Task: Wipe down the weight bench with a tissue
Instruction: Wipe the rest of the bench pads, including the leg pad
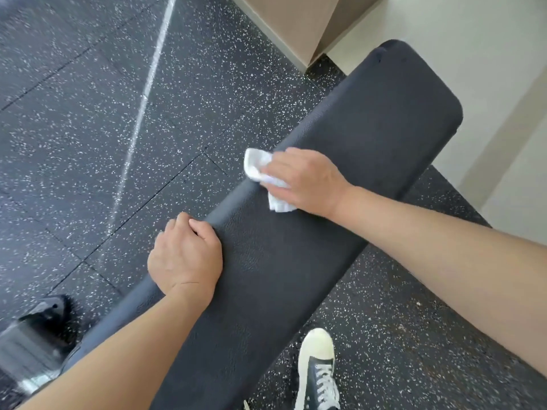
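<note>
A long black padded weight bench (370, 119) runs diagonally from the lower left to the upper right. My right hand (305, 180) lies over a crumpled white tissue (256, 165) and presses it against the pad's left edge, about midway along. The tissue sticks out past my fingers on the left and below the palm. My left hand (186, 255) rests nearer to me on the same edge, its fingers curled over the pad's rounded side.
Black rubber floor with white specks (88, 128) surrounds the bench. A black bench foot with a metal frame (38, 327) stands at the lower left. My sneaker (318, 371) is on the floor right of the bench. A pale wall (473, 39) rises beyond the far end.
</note>
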`<state>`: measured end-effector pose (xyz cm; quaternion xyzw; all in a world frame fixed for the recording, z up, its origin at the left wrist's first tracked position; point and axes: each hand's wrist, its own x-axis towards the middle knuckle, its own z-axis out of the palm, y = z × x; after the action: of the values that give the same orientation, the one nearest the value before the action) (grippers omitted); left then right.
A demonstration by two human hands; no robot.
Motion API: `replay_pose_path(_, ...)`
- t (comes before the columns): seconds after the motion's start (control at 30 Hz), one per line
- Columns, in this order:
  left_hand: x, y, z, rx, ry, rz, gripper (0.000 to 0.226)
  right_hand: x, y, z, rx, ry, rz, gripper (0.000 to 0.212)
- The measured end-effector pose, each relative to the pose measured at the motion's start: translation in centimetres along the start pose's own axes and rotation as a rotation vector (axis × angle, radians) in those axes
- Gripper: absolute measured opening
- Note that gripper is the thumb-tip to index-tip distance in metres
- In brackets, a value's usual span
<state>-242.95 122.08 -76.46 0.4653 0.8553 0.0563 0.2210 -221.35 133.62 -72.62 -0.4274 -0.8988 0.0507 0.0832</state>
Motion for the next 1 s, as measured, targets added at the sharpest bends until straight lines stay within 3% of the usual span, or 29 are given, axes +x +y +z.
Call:
replay_pose_path(0.13,0.1,0.0,-0.1,0.004,-0.008,0.007,0.031,1.3,5.1,0.1,-0.06,0.091,0.58,0.03)
replay_pose_path(0.2,0.1,0.0,-0.1,-0.003,-0.006,0.01,0.031,2.5,3.0,0.7,-0.085,0.135,0.696,0.032)
replay_pose_path(0.43,-0.1,-0.1,-0.6,-0.062,-0.015,-0.009,0.037,4.1,-9.7,2.7,0.083,0.021,0.232,0.025)
replay_pose_path(0.53,-0.2,-0.4,-0.6,-0.122,-0.011,-0.005,0.033,3.6,-8.5,2.0,0.137,0.05,0.075,0.021)
replay_pose_path(0.63,-0.5,-0.6,-0.9,-0.107,-0.022,0.077,0.029,3.0,-3.5,1.3,-0.013,0.034,-0.088,0.011)
replay_pose_path(0.73,-1.3,-1.2,-1.1,0.054,-0.089,0.298,0.047,2.5,3.3,0.1,-0.053,0.061,0.195,0.018)
replay_pose_path(0.83,-1.4,-0.9,-1.5,0.109,-0.163,0.353,0.057,1.8,6.1,-0.2,-0.052,0.109,0.471,0.029)
replay_pose_path(0.9,-0.9,0.1,-1.5,0.086,-0.197,0.366,0.053,1.2,3.6,0.0,-0.048,0.132,0.498,0.023)
replay_pose_path(1.0,0.6,2.6,-1.1,0.002,-0.23,0.361,0.046,-2.1,-1.8,0.6,0.068,0.164,0.334,0.009)
